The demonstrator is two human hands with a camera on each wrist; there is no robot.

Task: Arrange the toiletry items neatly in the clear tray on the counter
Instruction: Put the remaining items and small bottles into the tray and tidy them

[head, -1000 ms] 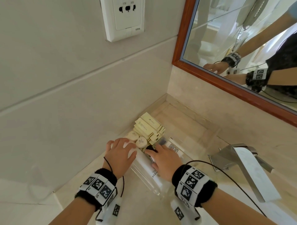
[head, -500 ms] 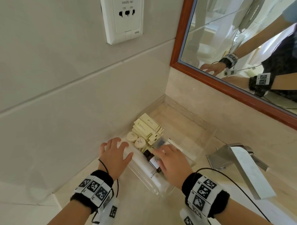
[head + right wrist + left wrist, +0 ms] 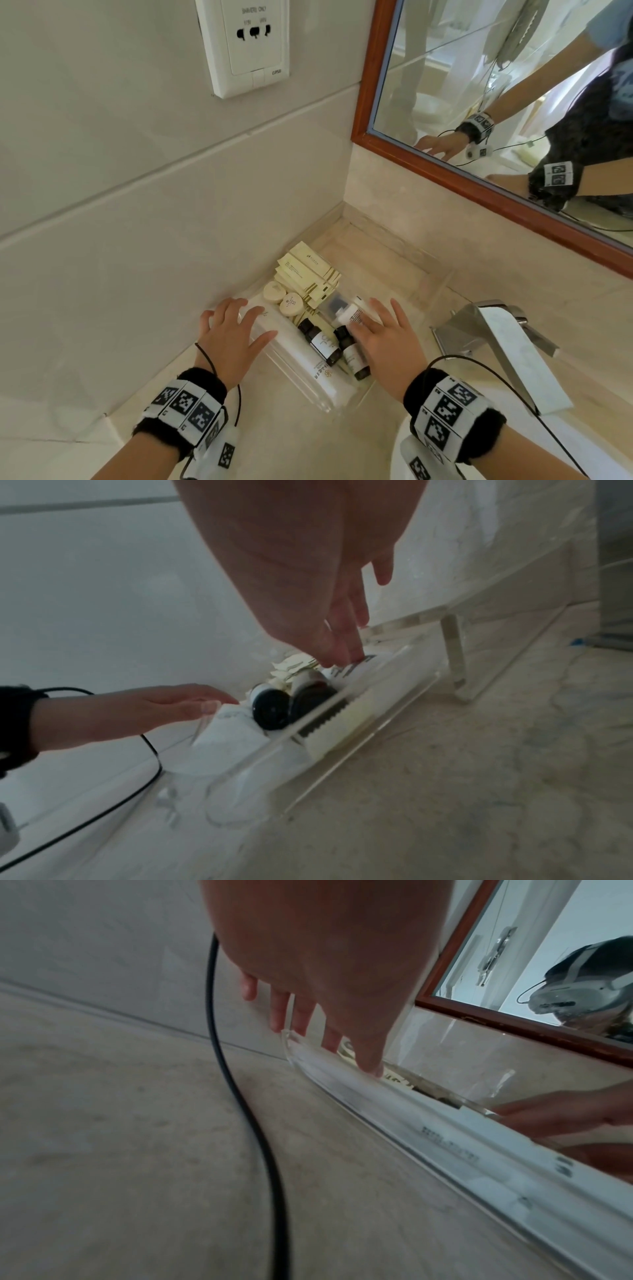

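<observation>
Two tiled walls meet at the corner of a beige marble table (image 3: 308,445), with a white socket (image 3: 250,44) above, a wood-framed mirror (image 3: 496,192) and a steel tap (image 3: 496,342) to the right. The clear tray (image 3: 346,407) sits in that corner holding cream sachets (image 3: 305,274), two round soaps (image 3: 282,298), a long white tube (image 3: 301,359) and two dark bottles (image 3: 337,346). The left hand (image 3: 233,339) lies flat with fingers spread on the tray's left rim and the tube. The right hand (image 3: 387,339), fingers straight and relaxed, touches a white bottle (image 3: 349,315) at the tray's right side, grasping nothing.
</observation>
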